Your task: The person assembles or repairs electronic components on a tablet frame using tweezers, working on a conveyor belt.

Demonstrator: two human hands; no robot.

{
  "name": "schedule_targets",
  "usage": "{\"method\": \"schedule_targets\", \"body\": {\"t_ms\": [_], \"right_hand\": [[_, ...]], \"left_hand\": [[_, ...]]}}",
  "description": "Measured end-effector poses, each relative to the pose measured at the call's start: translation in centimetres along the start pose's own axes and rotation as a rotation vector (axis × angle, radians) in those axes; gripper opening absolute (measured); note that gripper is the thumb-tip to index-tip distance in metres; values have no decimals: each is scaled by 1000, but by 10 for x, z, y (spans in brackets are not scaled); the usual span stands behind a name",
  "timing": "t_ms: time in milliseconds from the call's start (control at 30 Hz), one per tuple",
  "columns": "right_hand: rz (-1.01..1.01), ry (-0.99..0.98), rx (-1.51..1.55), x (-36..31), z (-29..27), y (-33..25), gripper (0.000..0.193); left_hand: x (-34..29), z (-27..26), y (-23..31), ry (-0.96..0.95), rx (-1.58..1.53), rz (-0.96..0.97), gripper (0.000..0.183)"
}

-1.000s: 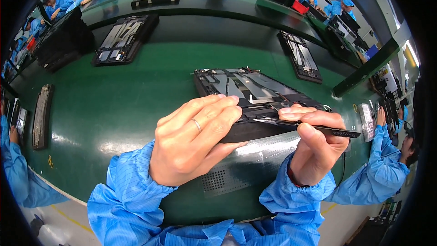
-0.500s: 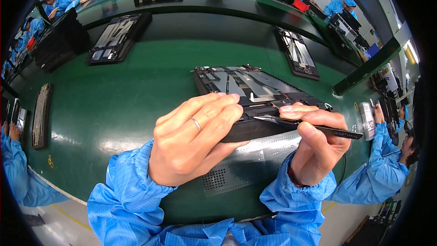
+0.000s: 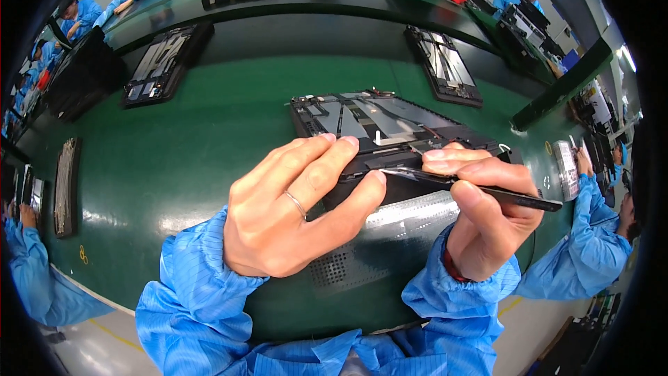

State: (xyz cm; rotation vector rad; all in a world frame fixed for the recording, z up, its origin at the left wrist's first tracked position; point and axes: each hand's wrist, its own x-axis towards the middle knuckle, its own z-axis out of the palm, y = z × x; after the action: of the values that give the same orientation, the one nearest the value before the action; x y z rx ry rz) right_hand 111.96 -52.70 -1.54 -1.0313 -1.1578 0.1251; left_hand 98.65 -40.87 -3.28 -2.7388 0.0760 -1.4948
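Observation:
An opened black flat electronic device (image 3: 417,127), with grey panels, dark strips and thin wires, lies on the green table in front of me. My left hand (image 3: 292,198) rests on its near left edge, fingers stretched and spread. Its index fingertip reaches down by the front edge, close to the tool's tip; the thumb is hidden. My right hand (image 3: 490,202) pinches black tweezers (image 3: 518,198) with pale pointed tips. They lie almost level along the device's front edge. A small white piece (image 3: 378,137) stands up on the device.
A perforated metal plate (image 3: 348,268) lies under the near side. Similar opened devices (image 3: 156,66) (image 3: 445,66) lie farther off, left and right. A long narrow dark tray (image 3: 66,188) is at left. A green post (image 3: 563,87) rises at right. Co-workers in blue sit around the table.
My left index finger has moved away from the other fingers, down to the front edge by the tweezer tips. The tweezers have shifted slightly. The whole view has moved a little.

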Motion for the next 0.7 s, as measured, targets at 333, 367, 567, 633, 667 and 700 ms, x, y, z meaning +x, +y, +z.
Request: {"method": "schedule_targets", "body": {"t_ms": [333,367,567,633,667,700], "right_hand": [[-311,387,-419,16,-17,30,11],[-377,465,-469,19,-27,37,12],[-210,596,-274,21,-115,65,20],[-251,601,-295,23,-121,88,21],[-223,609,-339,20,-134,87,21],[-188,611,-365,17,-145,93,22]], "left_hand": [[38,38,31,-60,-120,-8,46],[45,42,26,-307,-165,-97,55],[-9,91,-46,-249,2,-198,55],[-17,95,-61,-219,-44,-215,44],[-9,100,-58,-186,-89,-206,37],[-6,103,-57,-165,-68,-170,36]]}}
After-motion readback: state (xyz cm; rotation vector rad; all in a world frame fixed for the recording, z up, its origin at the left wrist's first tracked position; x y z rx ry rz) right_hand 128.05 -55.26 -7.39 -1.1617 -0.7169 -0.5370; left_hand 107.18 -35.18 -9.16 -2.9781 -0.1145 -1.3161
